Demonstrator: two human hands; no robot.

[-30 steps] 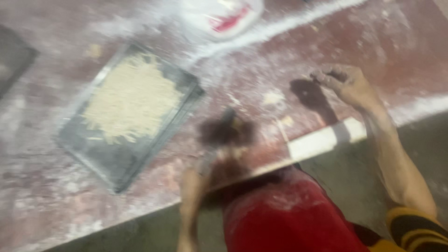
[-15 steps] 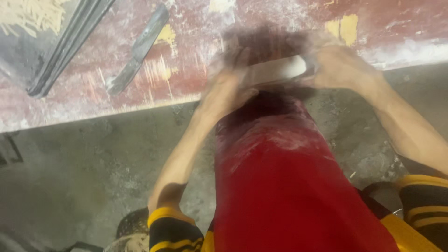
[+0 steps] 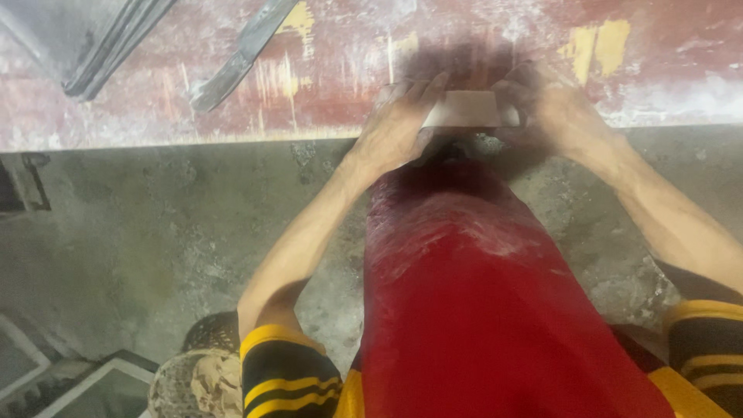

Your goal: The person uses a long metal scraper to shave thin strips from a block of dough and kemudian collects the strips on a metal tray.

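Observation:
My left hand [image 3: 395, 124] and my right hand [image 3: 559, 108] meet at the front edge of a flour-dusted red worktable [image 3: 325, 85]. Between them they hold a flat pale rectangular piece [image 3: 468, 110], perhaps a scraper or a strip of dough; which it is I cannot tell. Each hand grips one end of it. A red apron [image 3: 472, 294] dusted with flour hangs below the hands. My sleeves are black with yellow stripes.
A dark metal tray [image 3: 101, 39] sits at the table's upper left, with a long grey metal blade [image 3: 240, 54] lying beside it. Below the table edge is a grey concrete floor [image 3: 155, 232]. A patterned shoe [image 3: 197, 371] shows at the bottom left.
The view has dropped from the tabletop toward the table edge and floor. My hands, apart a second ago, have come together on the pale piece at the edge.

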